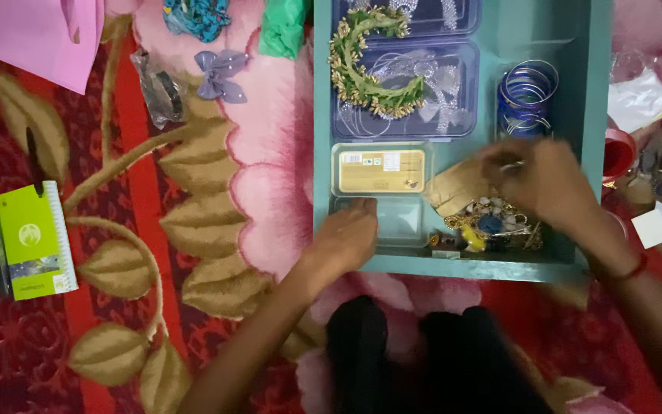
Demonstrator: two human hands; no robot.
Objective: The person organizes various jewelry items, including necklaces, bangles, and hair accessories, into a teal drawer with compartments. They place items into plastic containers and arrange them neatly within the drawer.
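Green shows first at far left: a small green booklet on the red floral carpet. Further right lie a lilac bow and the teal tray, holding clear boxes, a flower garland and a gold tin. My left hand rests on a clear box at the tray's near edge, fingers curled over its rim. Beyond the blue bangles, my right hand is blurred above the jewellery pile; fingers pinched together, though I cannot tell what they hold.
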